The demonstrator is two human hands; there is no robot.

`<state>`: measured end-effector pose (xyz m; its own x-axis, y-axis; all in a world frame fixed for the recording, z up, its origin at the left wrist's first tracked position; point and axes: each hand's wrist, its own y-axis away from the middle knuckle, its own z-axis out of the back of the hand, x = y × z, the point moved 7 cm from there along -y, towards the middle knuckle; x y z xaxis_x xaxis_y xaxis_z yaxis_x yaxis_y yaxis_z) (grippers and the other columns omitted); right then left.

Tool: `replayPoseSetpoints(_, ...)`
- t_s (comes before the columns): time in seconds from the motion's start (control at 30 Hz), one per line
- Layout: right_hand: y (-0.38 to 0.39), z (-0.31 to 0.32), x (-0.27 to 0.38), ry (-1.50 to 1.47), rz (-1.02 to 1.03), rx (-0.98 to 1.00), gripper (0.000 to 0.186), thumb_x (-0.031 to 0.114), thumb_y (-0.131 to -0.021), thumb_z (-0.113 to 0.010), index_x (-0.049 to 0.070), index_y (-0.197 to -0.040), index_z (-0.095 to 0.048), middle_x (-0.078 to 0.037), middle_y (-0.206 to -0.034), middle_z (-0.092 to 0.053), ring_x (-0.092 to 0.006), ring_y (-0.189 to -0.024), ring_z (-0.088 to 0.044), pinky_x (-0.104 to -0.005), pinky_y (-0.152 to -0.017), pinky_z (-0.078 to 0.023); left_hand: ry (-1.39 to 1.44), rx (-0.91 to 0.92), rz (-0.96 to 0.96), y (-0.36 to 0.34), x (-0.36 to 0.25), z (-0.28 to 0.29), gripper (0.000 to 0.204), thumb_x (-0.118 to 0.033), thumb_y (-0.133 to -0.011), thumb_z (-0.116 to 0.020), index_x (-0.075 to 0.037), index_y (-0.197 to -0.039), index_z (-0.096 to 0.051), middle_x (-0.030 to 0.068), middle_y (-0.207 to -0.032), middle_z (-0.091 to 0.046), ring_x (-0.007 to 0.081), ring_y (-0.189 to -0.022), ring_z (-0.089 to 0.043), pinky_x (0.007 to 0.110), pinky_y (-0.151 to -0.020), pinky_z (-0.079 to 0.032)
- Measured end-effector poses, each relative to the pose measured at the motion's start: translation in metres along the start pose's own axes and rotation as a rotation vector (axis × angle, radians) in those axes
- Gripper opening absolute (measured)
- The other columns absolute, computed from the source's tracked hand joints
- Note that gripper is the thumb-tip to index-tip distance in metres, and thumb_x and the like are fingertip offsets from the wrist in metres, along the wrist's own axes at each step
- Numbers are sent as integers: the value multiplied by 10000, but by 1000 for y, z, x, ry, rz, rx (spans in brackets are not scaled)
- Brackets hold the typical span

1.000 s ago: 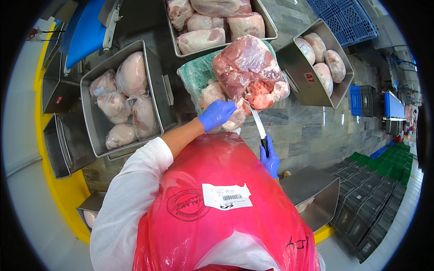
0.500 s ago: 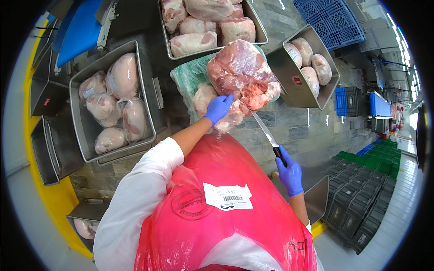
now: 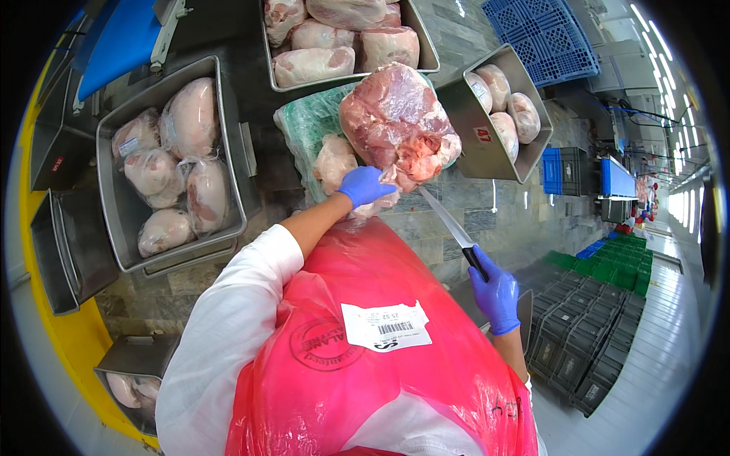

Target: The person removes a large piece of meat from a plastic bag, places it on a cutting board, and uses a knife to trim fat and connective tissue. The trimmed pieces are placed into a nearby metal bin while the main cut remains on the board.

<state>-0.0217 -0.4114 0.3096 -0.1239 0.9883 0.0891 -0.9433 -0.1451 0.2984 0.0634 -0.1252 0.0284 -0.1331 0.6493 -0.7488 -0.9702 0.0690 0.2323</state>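
Observation:
A large piece of raw meat point(image 3: 399, 114), red with pale fat, rests on a green surface point(image 3: 296, 121) wrapped in clear plastic. My left hand point(image 3: 365, 188), in a blue glove, pinches the near edge of this meat. Pale trimmings point(image 3: 334, 159) lie just beyond that hand, left of the big piece. My right hand point(image 3: 496, 292), also gloved in blue, is closed round the black handle of a knife point(image 3: 447, 218). The long blade slants up and left, its tip at the meat's near edge; whether it touches I cannot tell.
Metal bins with wrapped meat stand to the left point(image 3: 232, 178), at the far side point(image 3: 353, 82) and to the right point(image 3: 475, 144). A blue conveyor point(image 3: 125, 45) is at the far left. Blue pallets point(image 3: 541, 38) and stacked grey crates point(image 3: 582, 334) are on the right.
The view has shifted slightly. My left hand's fingers have moved from lying on the meat to gripping its near edge. The knife stays in my right hand near the meat.

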Motion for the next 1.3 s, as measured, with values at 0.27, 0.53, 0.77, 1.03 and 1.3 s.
replayPoseSetpoints(0.27, -9, -8, 11, 131, 141, -97, 453, 314, -933, -744, 327, -1384, -700, -128, -783, -670, -349, -688, -694, -477, -627, -542, -187, -200, -65, -3, 30, 58, 271, -367, -920, -698, -108, -993, -737, 196, -1145, -735, 433, -1059, -685, 548, -861, -542)
replayPoseSetpoints(0.53, -16, 4, 33, 342, 203, -91, 446, 319, -955, -729, 314, -1399, -684, -126, -766, -642, -352, -636, -674, -494, -589, -527, 443, -351, 1, -66, 66, 138, 1171, -491, -749, -931, 29, -1603, -322, 278, -1507, -539, 389, -1422, -520, 463, -1182, -429)
replayPoseSetpoints(0.77, -21, 17, 66, 474, 309, -35, 475, 311, -985, -683, 296, -1454, -609, -134, -764, -633, -312, -569, -670, -468, -514, -525, -115, -257, -38, -163, 5, 145, 1170, -849, -704, -730, -156, -1594, -415, 343, -1496, -519, 472, -1371, -553, 526, -1144, -457)
replayPoseSetpoints(1.03, -66, 13, 96, 422, 310, 164, 438, 243, -1025, -589, 151, -1454, -593, -150, -782, -649, -323, -599, -689, -458, -533, -548, -226, -228, 219, -155, -9, 153, 1263, -937, -648, -690, -2, -1471, -484, 327, -1386, -619, 467, -1261, -641, 540, -1062, -517)
replayPoseSetpoints(1.3, -60, -47, 50, 280, 216, 32, 485, 342, -1017, -650, 295, -1495, -582, -154, -764, -637, -347, -572, -666, -486, -508, -521, -141, -177, 234, -166, 8, 150, 1244, -946, -713, -625, 57, -1443, -531, 349, -1413, -590, 466, -1286, -626, 500, -1087, -512)
